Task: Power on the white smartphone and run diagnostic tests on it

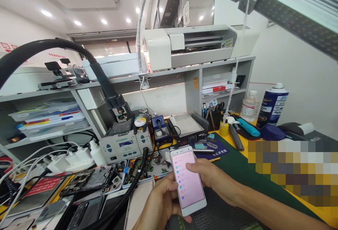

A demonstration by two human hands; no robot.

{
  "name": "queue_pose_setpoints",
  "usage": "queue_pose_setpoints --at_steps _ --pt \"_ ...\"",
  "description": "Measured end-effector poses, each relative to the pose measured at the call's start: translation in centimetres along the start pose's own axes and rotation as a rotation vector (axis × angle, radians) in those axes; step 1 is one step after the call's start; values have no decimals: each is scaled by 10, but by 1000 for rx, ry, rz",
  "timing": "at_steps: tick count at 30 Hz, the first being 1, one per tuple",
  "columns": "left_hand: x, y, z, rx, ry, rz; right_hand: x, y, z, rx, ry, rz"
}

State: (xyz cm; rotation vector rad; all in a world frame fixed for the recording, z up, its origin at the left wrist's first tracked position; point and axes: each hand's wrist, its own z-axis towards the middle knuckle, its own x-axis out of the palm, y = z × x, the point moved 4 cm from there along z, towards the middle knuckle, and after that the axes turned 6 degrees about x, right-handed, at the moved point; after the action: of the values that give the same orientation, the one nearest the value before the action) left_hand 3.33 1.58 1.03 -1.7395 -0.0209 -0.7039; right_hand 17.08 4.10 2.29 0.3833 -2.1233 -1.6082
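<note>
A white smartphone (pixel 194 191), its screen lit with a pale pink list of small coloured icons, is tilted upright in front of me. My left hand (pixel 163 198) is wrapped around its left side and lower back, the thumb along the edge of the screen. From the right, my right hand (pixel 204 172) grips the upper right edge, with its thumb lying over the upper part of the screen. Its other fingers are hidden behind the phone. Under the phone lie a dark green mat (pixel 237 177) and a black perforated surface (pixel 213 212).
Left are dismantled phones (pixel 87 180), a parts tray (pixel 153 165), white chargers (pixel 79 156) and a black hose (pixel 138 177). Behind stand a grey hot-air station (pixel 125 145) and a flat heating plate (pixel 187 128). Right are a spray can (pixel 271 105) and a clear bottle (pixel 249 106). A lamp (pixel 293 18) hangs overhead.
</note>
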Motion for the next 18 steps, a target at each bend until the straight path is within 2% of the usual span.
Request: queue_pose_setpoints --at_steps 10,18 --pt "-2 5 4 -11 42 46 -1 2 -1 17 -94 -31" --pt "-2 6 3 -15 47 17 0 1 -1 55 -42 20"
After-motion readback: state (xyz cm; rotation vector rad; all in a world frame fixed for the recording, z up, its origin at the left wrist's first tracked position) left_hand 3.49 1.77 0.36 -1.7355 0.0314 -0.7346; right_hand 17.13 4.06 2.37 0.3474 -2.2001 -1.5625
